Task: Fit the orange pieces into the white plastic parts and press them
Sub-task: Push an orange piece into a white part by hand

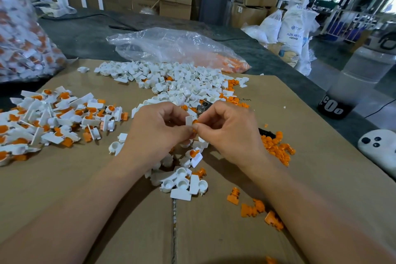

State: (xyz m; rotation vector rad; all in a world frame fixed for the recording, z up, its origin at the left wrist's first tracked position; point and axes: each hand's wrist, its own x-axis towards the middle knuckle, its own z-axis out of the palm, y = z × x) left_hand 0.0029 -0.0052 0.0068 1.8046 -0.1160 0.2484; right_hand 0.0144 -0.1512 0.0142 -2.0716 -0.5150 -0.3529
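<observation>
Fitting step: left hand pinches tabbed white plastic part, right hand, three o'clock, pinches small orange piece; press judged due next.

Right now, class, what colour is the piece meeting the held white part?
Orange: the piece touches the white part; head view.

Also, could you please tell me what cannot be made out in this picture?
- Head view: how far the orange piece sits in the white part; fingers of the left hand and right hand cover the joint.
- Head view: the dark metal object behind the hands, mostly hidden by the right hand.
- Head view: the bag at far left, blurred and cut by the edge.
</observation>
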